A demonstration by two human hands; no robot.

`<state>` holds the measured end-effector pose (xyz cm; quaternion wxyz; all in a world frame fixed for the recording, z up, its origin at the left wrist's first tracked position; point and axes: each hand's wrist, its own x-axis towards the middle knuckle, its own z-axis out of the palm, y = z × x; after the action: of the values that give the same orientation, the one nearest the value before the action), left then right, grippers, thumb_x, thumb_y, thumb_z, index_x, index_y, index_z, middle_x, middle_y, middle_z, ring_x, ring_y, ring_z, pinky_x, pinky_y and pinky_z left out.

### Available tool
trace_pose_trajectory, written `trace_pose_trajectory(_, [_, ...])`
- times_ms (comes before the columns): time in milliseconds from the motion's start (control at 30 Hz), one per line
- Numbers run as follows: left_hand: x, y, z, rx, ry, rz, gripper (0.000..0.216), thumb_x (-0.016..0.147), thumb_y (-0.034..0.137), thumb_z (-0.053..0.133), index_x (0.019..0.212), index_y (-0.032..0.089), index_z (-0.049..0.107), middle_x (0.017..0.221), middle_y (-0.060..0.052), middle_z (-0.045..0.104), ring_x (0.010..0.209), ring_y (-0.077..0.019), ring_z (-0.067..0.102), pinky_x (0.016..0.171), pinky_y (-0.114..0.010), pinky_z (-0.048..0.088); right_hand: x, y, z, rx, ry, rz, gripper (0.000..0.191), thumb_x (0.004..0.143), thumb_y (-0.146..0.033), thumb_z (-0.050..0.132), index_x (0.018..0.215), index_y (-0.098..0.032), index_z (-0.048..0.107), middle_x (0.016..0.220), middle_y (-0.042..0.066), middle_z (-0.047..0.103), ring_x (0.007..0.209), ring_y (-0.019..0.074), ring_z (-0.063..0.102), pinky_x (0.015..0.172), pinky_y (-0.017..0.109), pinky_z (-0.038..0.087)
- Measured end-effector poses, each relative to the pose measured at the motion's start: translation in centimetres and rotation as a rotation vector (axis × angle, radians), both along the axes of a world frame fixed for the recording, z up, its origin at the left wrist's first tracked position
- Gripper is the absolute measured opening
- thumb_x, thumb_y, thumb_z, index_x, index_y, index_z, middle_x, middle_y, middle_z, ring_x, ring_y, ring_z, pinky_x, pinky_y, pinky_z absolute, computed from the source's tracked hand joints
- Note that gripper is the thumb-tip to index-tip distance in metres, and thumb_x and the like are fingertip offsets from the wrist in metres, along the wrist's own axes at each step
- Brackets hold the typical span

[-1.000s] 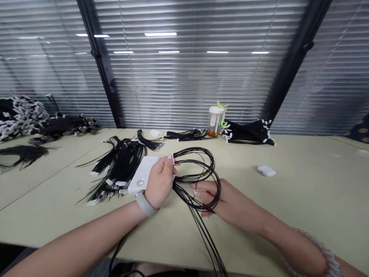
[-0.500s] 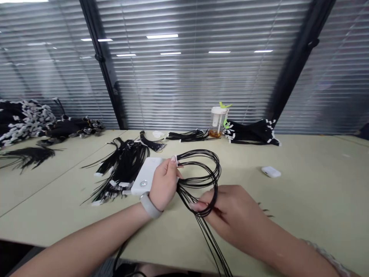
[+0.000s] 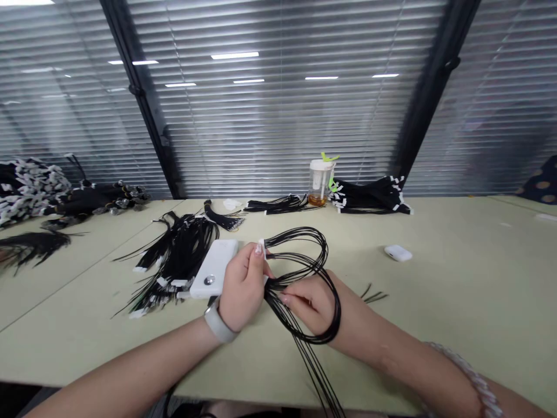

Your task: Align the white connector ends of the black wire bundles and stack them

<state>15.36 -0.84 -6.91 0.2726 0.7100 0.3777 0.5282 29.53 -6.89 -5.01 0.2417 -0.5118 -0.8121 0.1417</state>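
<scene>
My left hand (image 3: 247, 284) grips a bundle of thin black cables (image 3: 304, 231) by its white connector end (image 3: 261, 247), thumb on top. The cables curve out to the right in loops, and their loose lengths hang down toward the table's front edge. My right hand (image 3: 314, 296) reaches through the lower loop, its thumb and finger pinched together at the strands just right of my left hand. What sits between those fingertips is too small to tell apart from the strands. A white power bank (image 3: 213, 270) lies just left of my left hand.
Piles of black cables with white connectors lie at the left (image 3: 183, 249) and at the back (image 3: 369, 196). A lidded cup (image 3: 319, 183) with brown liquid stands by the blinds. A white earphone case (image 3: 397, 253) rests at right, and short cable ends (image 3: 372, 295) show beyond my right wrist.
My right hand has moved up and left, through the loop and closer to my left hand. The lower loop now hangs around it. My left hand keeps its hold.
</scene>
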Motion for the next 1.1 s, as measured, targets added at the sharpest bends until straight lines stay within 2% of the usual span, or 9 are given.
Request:
trace_pose_trajectory(267, [0.0, -0.3, 0.0, 0.032, 0.022, 0.004, 0.029, 0.09, 0.029, 0.031, 0.068, 0.018, 0.047, 0.052, 0.003, 0.052, 0.051, -0.0112, 0.047, 0.055, -0.022, 0.036, -0.1, 1.3, -1.8, -0.142, 0.245, 0.053, 0.03, 0.083, -0.021, 0.037, 0.055, -0.015, 0.045, 0.051, -0.002, 0.052, 0.048, 0.0065, 0.045, 0.048, 0.019, 0.03])
trace_pose_trajectory(433, [0.0, -0.3, 0.0, 0.038, 0.021, -0.004, 0.029, 0.089, 0.028, 0.031, 0.066, 0.018, 0.046, 0.051, 0.003, 0.052, 0.051, -0.0108, 0.046, 0.055, -0.021, 0.037, -0.1, 1.4, -1.9, -0.154, 0.252, 0.024, 0.025, 0.08, -0.021, 0.04, 0.057, -0.014, 0.049, 0.052, -0.003, 0.052, 0.049, 0.0064, 0.044, 0.047, 0.018, 0.029])
trace_pose_trajectory(667, [0.0, 0.0, 0.2, -0.038, 0.016, -0.006, 0.031, 0.089, 0.031, 0.032, 0.064, 0.018, 0.045, 0.048, 0.003, 0.05, 0.049, -0.0114, 0.046, 0.052, -0.022, 0.036, 0.3, 0.5, -0.5, -0.144, 0.175, 0.007, 0.014, 0.071, -0.015, 0.043, 0.059, -0.015, 0.049, 0.052, -0.005, 0.045, 0.049, 0.0058, 0.037, 0.045, 0.017, 0.027])
trace_pose_trajectory(733, [0.0, 0.1, 0.4, -0.074, 0.012, 0.005, 0.034, 0.089, 0.033, 0.032, 0.06, 0.019, 0.044, 0.048, 0.002, 0.049, 0.049, -0.0116, 0.046, 0.052, -0.022, 0.036, 1.5, 0.5, 0.2, -0.098, 0.064, -0.036, 0.012, 0.069, -0.015, 0.045, 0.058, -0.016, 0.051, 0.053, -0.004, 0.048, 0.05, 0.0067, 0.039, 0.046, 0.018, 0.028])
trace_pose_trajectory(833, [0.1, 0.5, 0.6, -0.117, 0.002, 0.033, 0.038, 0.088, 0.035, 0.032, 0.056, 0.019, 0.044, 0.049, 0.001, 0.05, 0.052, -0.0125, 0.049, 0.054, -0.023, 0.038, 4.4, 0.4, 1.7, 0.049, -0.191, -0.236, 0.014, 0.066, -0.016, 0.05, 0.053, -0.018, 0.054, 0.05, -0.002, 0.05, 0.048, 0.0091, 0.041, 0.045, 0.022, 0.026])
trace_pose_trajectory(900, [0.1, 0.9, 0.4, -0.139, -0.014, 0.047, 0.04, 0.088, 0.037, 0.032, 0.056, 0.018, 0.047, 0.05, 0.001, 0.052, 0.054, -0.0133, 0.05, 0.054, -0.023, 0.038, 6.4, 0.4, 2.7, 0.111, -0.253, -0.353, 0.013, 0.067, -0.019, 0.052, 0.056, -0.021, 0.059, 0.049, -0.002, 0.051, 0.044, 0.0096, 0.04, 0.044, 0.023, 0.026])
trace_pose_trajectory(1000, [0.2, 1.5, 0.0, -0.163, -0.031, 0.039, 0.042, 0.087, 0.041, 0.032, 0.057, 0.018, 0.05, 0.051, 0.0, 0.053, 0.056, -0.0146, 0.052, 0.055, -0.024, 0.039, 8.1, 0.3, 3.9, 0.3, -0.101, -0.491, 0.01, 0.07, -0.026, 0.056, 0.066, -0.022, 0.064, 0.05, -0.002, 0.053, 0.044, 0.0104, 0.044, 0.045, 0.025, 0.032])
trace_pose_trajectory(1100, [0.3, 1.5, -0.2, -0.169, -0.015, 0.018, 0.043, 0.087, 0.041, 0.032, 0.056, 0.017, 0.05, 0.051, -0.001, 0.054, 0.057, -0.015, 0.053, 0.056, -0.025, 0.039, 7.6, 0.2, 4.1, 0.437, 0.274, -0.513, 0.016, 0.074, -0.028, 0.057, 0.085, -0.021, 0.065, 0.075, 0.002, 0.064, 0.066, 0.0143, 0.058, 0.062, 0.027, 0.045])
